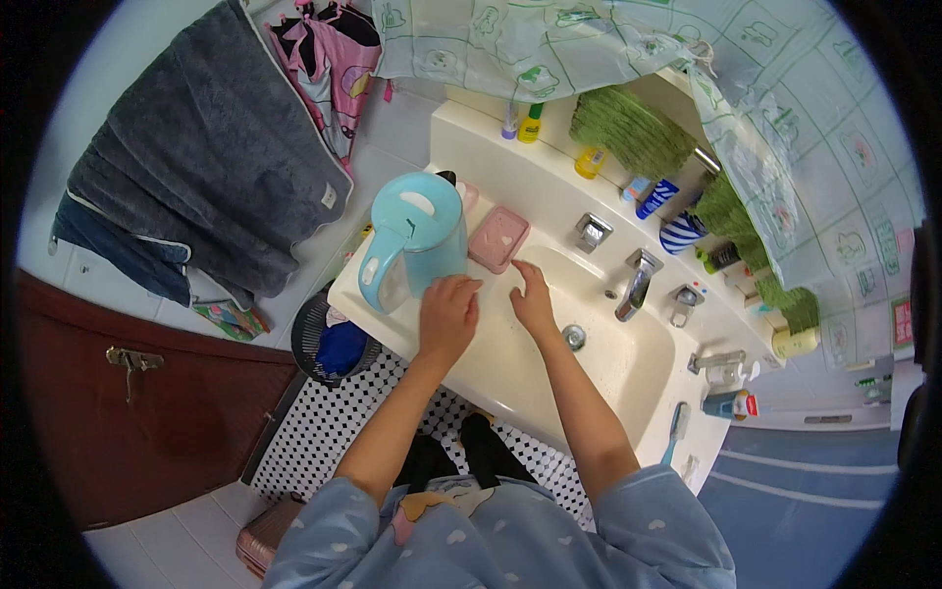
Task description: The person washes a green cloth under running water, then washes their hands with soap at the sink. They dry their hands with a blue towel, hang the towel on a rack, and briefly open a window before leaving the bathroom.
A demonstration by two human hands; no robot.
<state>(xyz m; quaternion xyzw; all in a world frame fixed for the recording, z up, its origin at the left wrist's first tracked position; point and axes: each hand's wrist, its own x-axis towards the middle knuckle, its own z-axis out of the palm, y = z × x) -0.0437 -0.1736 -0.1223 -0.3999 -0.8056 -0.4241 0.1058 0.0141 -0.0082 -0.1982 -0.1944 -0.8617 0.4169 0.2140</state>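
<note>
A light blue electric kettle [423, 228] stands upright on the left part of the white washbasin counter, its handle towards the left. My left hand [450, 313] is just in front of the kettle's lower body, fingers loosely bent and pointing right; whether it touches the kettle is unclear. My right hand [533, 298] hovers over the left side of the basin [625, 368], thumb and fingers apart, with nothing in it. Beyond the fingertips of that hand lies a pink soap dish [499, 239]. A chrome faucet [639, 283] rises at the back of the basin, behind the drain [574, 337].
Bottles and tubes, including a yellow bottle [530, 125], line the back ledge. A blue-handled brush [675, 431] lies on the right counter. A dark laundry basket [305, 339] stands below left. Grey towels [228, 140] hang at left, and a patterned plastic curtain [500, 48] drapes above.
</note>
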